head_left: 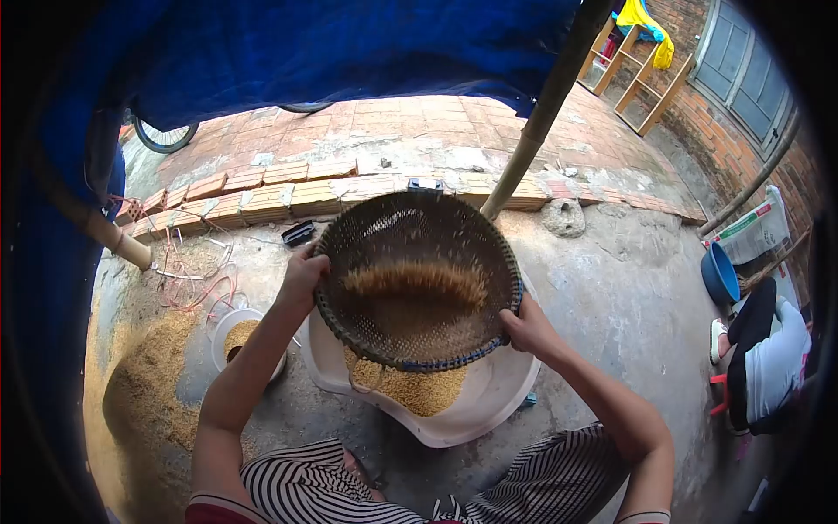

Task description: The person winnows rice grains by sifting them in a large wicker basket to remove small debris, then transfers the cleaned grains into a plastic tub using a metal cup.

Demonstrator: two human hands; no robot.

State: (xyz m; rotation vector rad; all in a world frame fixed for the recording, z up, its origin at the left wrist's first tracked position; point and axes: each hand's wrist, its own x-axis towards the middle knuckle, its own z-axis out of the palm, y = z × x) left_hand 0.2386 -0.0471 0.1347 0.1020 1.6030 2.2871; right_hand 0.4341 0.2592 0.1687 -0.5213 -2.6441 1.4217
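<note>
Both my hands grip a round woven sieve [410, 236] by its rim, tilted above a white basin. My left hand [305, 272] is closed on the left side of the rim. On the lower right side, my right hand [529, 325] is closed with the thumb over the edge. Grain [419, 281] is blurred in a band across the mesh, with loose bits in the air. Below, the white basin [502, 393] holds a heap of golden grain [419, 393], partly hidden by the sieve. A white bucket [220, 349] with grain stands near my left forearm.
Loose grain or husks [157, 375] lie on the concrete at left. A row of bricks [253, 203] runs behind the basin. A bamboo pole [537, 131] slants under a blue tarp [349, 52]. At right are a blue tub [720, 275] and a seated person [772, 358].
</note>
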